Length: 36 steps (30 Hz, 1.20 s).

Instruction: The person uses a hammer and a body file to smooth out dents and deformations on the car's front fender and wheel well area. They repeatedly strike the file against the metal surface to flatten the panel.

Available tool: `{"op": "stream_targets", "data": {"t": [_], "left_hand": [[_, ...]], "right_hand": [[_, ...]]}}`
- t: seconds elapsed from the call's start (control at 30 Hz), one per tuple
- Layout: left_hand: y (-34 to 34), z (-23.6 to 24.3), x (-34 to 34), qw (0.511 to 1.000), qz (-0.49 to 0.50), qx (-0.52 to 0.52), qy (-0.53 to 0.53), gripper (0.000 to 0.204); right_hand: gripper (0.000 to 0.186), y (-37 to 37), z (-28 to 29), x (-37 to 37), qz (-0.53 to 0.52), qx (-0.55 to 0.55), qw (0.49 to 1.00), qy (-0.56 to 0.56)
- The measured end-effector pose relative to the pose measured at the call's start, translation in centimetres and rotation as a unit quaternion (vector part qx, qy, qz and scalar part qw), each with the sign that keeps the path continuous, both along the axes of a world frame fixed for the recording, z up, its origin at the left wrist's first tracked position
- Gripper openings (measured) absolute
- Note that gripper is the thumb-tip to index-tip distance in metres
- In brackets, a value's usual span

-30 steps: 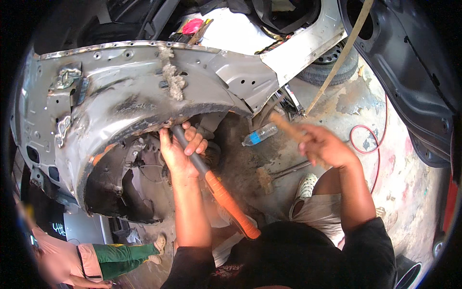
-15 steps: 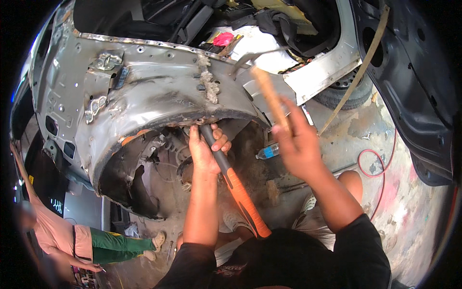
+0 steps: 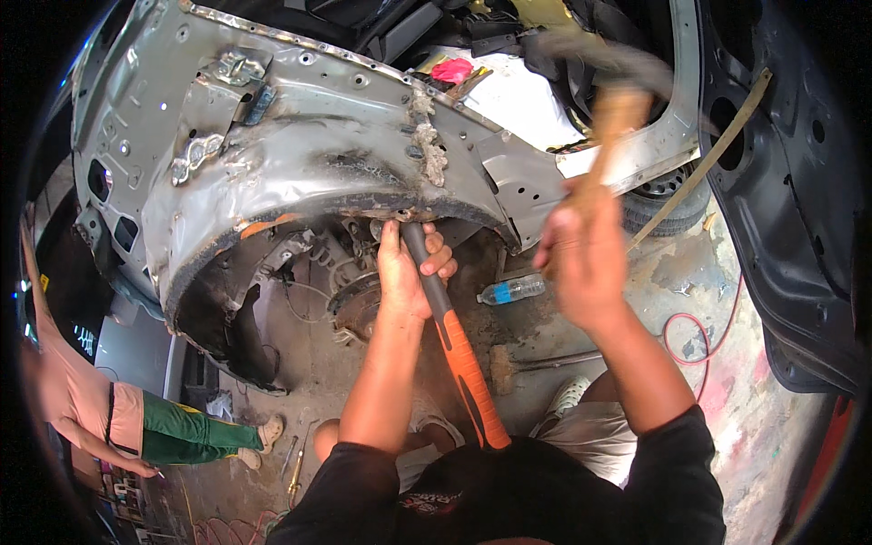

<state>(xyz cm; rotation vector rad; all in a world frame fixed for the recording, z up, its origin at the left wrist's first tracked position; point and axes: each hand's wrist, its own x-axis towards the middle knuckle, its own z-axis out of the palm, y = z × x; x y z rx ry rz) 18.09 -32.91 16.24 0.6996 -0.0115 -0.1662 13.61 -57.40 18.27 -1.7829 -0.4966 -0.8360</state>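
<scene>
My left hand (image 3: 407, 277) is wrapped round the upper shaft of a long hammer (image 3: 468, 368) with an orange-and-black handle. Its head is mostly hidden beneath the dark, scraped lip of the wheel arch (image 3: 363, 207), and the handle slants down toward my body. To the right, my right hand (image 3: 589, 263) grips a wooden-handled hammer (image 3: 610, 136), raised clear of the metal. The long, curved head of that hammer is smeared by motion. Around the arch, the grey car body panel (image 3: 300, 136) shows burnt patches and a crusty seam.
A water bottle (image 3: 511, 290) and a sledgehammer (image 3: 501, 371) lie on the floor beyond my knees. A red hose (image 3: 690, 316) coils at the right, near a dark panel (image 3: 790, 227) and a tyre (image 3: 670, 204). Another person (image 3: 86, 400) stands at the left.
My right hand has swung the wooden-handled hammer up and to the right, away from the panel. My left hand still holds the orange-and-black hammer at the arch. The whole view has shifted slightly.
</scene>
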Motion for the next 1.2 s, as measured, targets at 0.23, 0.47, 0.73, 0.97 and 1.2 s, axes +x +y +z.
{"op": "stream_targets", "data": {"t": [0.23,0.47,0.73,0.97,1.2], "left_hand": [[1.0,-0.3,-0.4,1.000,0.003,0.001,-0.003,0.058],[0.5,-0.3,-0.4,1.000,0.011,0.013,0.007,0.057],[-0.2,-0.6,0.1,1.000,0.010,0.015,0.006,0.056],[0.0,-0.8,0.5,1.000,-0.006,0.030,-0.002,0.055],[1.3,-1.6,1.2,0.998,-0.025,0.061,0.015,0.054]], "right_hand": [[0.023,-0.9,3.3,-0.5,0.117,0.120,0.960,0.226],[0.019,-2.5,2.2,-0.2,0.073,-0.018,0.969,0.236],[0.021,-2.4,-2.0,0.6,0.135,0.054,0.939,0.311],[0.021,-0.3,-2.6,-1.0,0.173,0.006,0.924,0.342],[0.019,0.9,-6.4,-0.7,0.194,0.065,0.911,0.359]]}}
